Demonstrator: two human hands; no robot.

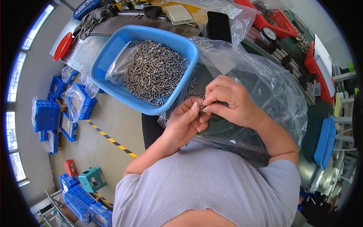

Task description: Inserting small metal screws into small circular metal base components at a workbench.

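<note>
The left hand and the right hand met over clear plastic sheeting, thumbs and fingertips pinching small metal parts between them; how many, the fingers hid; a small loose heap of similar parts lay just beyond, beside the blue perforated basket; the basket's far larger pile of metal pins suggested much was left, though which were finished I could not tell.

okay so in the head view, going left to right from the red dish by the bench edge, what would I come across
Red dish, blue basket, left hand, right hand, dial gauge, blue tray.
</note>
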